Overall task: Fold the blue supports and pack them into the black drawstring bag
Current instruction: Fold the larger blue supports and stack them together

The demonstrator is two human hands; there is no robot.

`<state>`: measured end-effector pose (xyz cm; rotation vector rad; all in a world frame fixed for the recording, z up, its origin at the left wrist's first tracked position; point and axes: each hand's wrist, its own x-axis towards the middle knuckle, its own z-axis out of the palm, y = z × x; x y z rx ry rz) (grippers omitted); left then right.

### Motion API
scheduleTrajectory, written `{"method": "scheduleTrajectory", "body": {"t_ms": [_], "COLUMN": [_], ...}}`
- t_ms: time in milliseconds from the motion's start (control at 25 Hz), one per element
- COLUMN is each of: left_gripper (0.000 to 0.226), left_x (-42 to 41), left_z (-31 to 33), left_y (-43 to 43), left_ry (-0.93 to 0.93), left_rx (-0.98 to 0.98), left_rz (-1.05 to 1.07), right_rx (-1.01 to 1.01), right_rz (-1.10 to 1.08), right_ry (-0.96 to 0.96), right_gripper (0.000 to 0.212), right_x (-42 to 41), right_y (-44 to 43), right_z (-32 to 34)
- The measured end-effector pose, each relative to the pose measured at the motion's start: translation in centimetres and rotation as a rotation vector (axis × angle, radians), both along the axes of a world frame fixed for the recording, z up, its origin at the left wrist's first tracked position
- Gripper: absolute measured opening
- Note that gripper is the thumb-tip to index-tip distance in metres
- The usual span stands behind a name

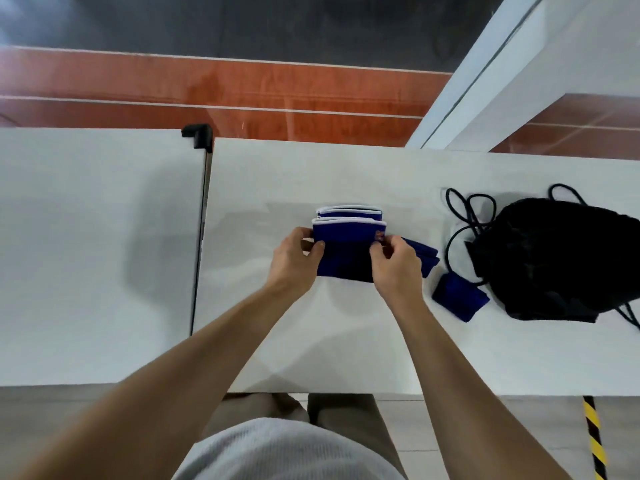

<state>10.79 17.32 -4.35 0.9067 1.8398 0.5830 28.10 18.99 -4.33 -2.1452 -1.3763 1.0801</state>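
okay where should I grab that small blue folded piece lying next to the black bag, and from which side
Pinch the small blue piece across its short width, at the middle, coming straight down from above. It lies flat and tilted on the table, close by the bag, with a cord at its far end, so the near-left side looks freest.

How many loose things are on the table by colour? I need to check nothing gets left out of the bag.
Blue: 2, the support both hands pinch by its sides, and a small wristband beside the bag.
Black: 1, the drawstring bag.
Total: 3.
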Motion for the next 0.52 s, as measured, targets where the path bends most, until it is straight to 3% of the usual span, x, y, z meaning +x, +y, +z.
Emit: {"method": "scheduleTrajectory", "body": {"t_ms": [280,400,520], "left_gripper": [0.022,0.022,0.029], "left_x": [2.4,3.4,4.4], "left_z": [-1.4,-1.4,-2.1], "left_y": [3.5,3.2,2.5], "left_ry": [0.162,0.468,0.8], "left_rx": [-0.026,0.208,0.471], "left_rz": [0.038,-0.005,-0.338], "right_rx": [-0.094,-0.098,-0.103], "right_rz": [0.192,0.214,0.216], "right_ry": [-0.245,-0.281,-0.292], "right_gripper": [0.03,0.031,0.03], "right_x": [1.2,1.2,1.0], "right_y": [5.3,5.9,6.1], "right_z": [-2.5,-2.8,-2.9]}}
